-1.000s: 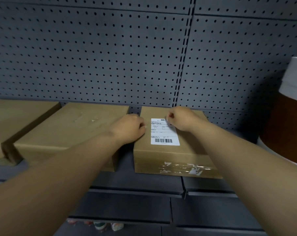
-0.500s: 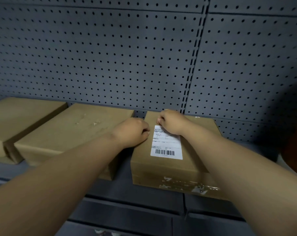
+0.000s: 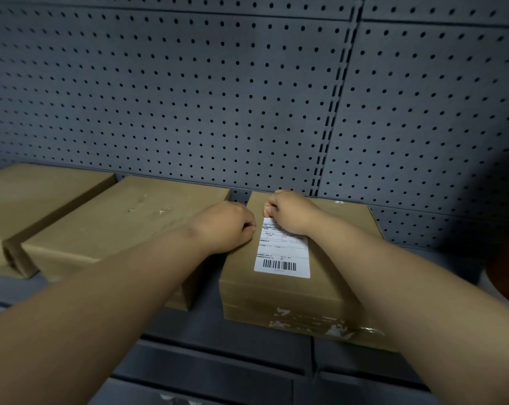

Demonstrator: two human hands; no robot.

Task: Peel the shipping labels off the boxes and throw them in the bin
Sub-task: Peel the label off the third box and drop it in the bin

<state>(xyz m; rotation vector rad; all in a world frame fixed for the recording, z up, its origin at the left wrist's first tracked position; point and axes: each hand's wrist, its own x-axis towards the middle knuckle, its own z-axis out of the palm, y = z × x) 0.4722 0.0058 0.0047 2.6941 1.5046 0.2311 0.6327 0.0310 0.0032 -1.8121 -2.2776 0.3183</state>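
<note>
Head view: the box (image 3: 300, 276) is steadied on the shelf (image 3: 206, 325) by the curled left hand (image 3: 227, 226) pressed at its left edge, seemingly so peeling is resisted. The label's (image 3: 283, 252) far edge is apparently pinched under the closed right hand (image 3: 288, 211); the rest lies flat, nearer than both hands.

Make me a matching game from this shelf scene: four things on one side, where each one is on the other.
Things:
1. label
2. left hand
3. right hand
4. middle box

Places:
A. on the far end of the label
B. on top of the right box
C. at the right box's left edge
D. between the two other boxes, top bare

Pairs: 1-B, 2-C, 3-A, 4-D
</note>
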